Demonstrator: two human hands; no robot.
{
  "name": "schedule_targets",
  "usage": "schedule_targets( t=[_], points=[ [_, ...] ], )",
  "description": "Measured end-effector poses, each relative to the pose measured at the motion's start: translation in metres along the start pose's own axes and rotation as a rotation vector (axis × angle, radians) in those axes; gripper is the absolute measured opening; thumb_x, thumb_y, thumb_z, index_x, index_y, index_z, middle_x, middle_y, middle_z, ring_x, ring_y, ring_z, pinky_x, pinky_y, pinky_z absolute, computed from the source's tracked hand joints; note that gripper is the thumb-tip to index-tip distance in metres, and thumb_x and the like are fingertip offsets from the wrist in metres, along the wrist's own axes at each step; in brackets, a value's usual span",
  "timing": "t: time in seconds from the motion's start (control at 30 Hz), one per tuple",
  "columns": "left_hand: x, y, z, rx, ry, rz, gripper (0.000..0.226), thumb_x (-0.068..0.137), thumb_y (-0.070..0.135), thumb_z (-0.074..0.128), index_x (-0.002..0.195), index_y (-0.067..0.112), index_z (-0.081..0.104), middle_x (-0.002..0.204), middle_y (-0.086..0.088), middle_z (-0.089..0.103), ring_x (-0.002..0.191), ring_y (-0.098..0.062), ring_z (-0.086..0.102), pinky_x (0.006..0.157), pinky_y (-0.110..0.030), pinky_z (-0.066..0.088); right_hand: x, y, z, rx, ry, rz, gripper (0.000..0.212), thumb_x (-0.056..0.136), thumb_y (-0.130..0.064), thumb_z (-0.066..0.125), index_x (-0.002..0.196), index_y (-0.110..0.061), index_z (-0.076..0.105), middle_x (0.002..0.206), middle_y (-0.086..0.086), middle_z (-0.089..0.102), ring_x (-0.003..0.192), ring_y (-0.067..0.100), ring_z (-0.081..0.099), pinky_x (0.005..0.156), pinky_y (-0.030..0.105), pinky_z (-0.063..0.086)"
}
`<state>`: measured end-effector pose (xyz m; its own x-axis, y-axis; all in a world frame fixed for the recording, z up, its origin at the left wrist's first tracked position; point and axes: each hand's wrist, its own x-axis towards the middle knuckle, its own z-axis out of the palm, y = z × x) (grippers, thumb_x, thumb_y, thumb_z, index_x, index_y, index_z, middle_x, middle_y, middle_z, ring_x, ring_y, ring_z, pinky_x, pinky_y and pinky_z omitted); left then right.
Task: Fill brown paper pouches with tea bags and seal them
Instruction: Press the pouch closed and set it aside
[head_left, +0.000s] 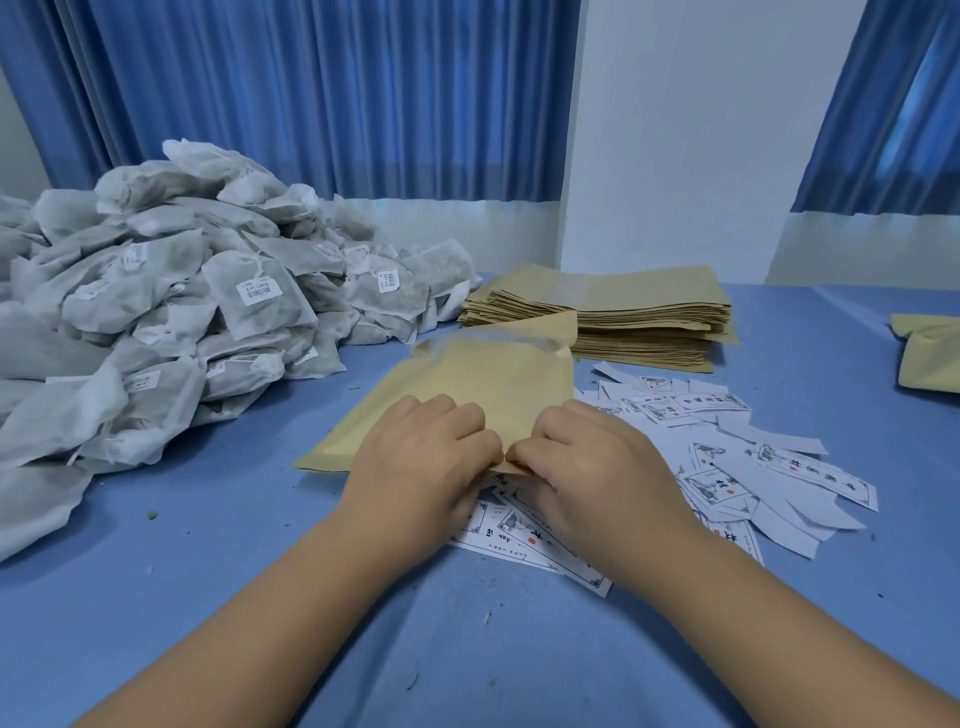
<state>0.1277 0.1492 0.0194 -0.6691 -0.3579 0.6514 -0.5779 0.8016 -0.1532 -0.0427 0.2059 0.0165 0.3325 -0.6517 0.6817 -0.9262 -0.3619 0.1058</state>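
A brown paper pouch lies on the blue table in front of me, its far end open with a pale inner lining showing. My left hand and my right hand meet at the pouch's near edge, fingers curled, both pinching that edge. A large heap of white tea bags with small labels fills the left side. A stack of flat brown pouches sits behind the held pouch.
White printed paper labels lie scattered right of and under my hands. Another brown pouch rests at the right edge. Blue curtains and a white wall stand behind the table.
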Motion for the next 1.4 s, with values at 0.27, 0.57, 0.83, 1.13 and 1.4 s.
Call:
schedule_targets(
  t=[0.27, 0.57, 0.83, 1.13, 1.4],
  points=[
    [-0.006, -0.004, -0.002, -0.138, -0.008, -0.066, 0.021, 0.076, 0.016, 0.046, 0.077, 0.008, 0.066, 0.073, -0.005, 0.057, 0.063, -0.029, 0.054, 0.055, -0.04, 0.045, 0.0, 0.002, -0.004, 0.053, 0.112, -0.058, 0.012, 0.064, 0.008, 0.072, 0.065, -0.003, 0.067, 0.064, 0.007, 0.055, 0.057, 0.026, 0.049, 0.046, 0.034, 0.043],
    [-0.004, -0.002, 0.005, -0.169, 0.103, -0.112, 0.023, 0.077, 0.014, 0.044, 0.067, 0.005, 0.063, 0.063, -0.005, 0.052, 0.057, -0.028, 0.051, 0.047, -0.035, 0.039, 0.001, 0.004, -0.005, 0.416, 0.054, 0.339, 0.038, 0.082, -0.059, 0.048, 0.087, -0.028, 0.068, 0.072, -0.015, 0.048, 0.071, 0.003, 0.047, 0.06, 0.023, 0.039],
    [-0.005, -0.001, 0.01, -0.254, 0.084, 0.048, 0.035, 0.095, 0.029, 0.047, 0.089, 0.007, 0.074, 0.078, -0.008, 0.061, 0.068, -0.029, 0.058, 0.061, -0.037, 0.048, 0.009, 0.005, -0.001, 1.548, -0.332, 1.045, 0.029, 0.096, -0.029, 0.055, 0.116, -0.008, 0.055, 0.087, 0.015, 0.07, 0.065, 0.031, 0.068, 0.054, 0.034, 0.056],
    [-0.014, -0.03, 0.015, -0.376, 0.06, -0.69, 0.036, 0.092, 0.046, 0.054, 0.121, 0.025, 0.06, 0.119, 0.008, 0.056, 0.113, -0.014, 0.052, 0.098, -0.036, 0.039, 0.001, 0.014, -0.006, 1.27, -0.112, 0.939, 0.043, 0.088, 0.004, 0.046, 0.11, -0.029, 0.063, 0.096, 0.005, 0.072, 0.073, 0.022, 0.063, 0.061, 0.032, 0.045],
    [0.004, -0.022, 0.005, -1.806, 0.203, -1.203, 0.035, 0.077, 0.006, 0.067, 0.111, 0.0, 0.061, 0.102, -0.018, 0.071, 0.078, -0.021, 0.072, 0.06, -0.027, 0.059, -0.023, 0.048, -0.032, 1.407, 0.104, 0.902, 0.044, 0.093, 0.004, 0.049, 0.119, -0.03, 0.059, 0.107, -0.004, 0.072, 0.096, 0.019, 0.07, 0.072, 0.029, 0.055]
  ],
)
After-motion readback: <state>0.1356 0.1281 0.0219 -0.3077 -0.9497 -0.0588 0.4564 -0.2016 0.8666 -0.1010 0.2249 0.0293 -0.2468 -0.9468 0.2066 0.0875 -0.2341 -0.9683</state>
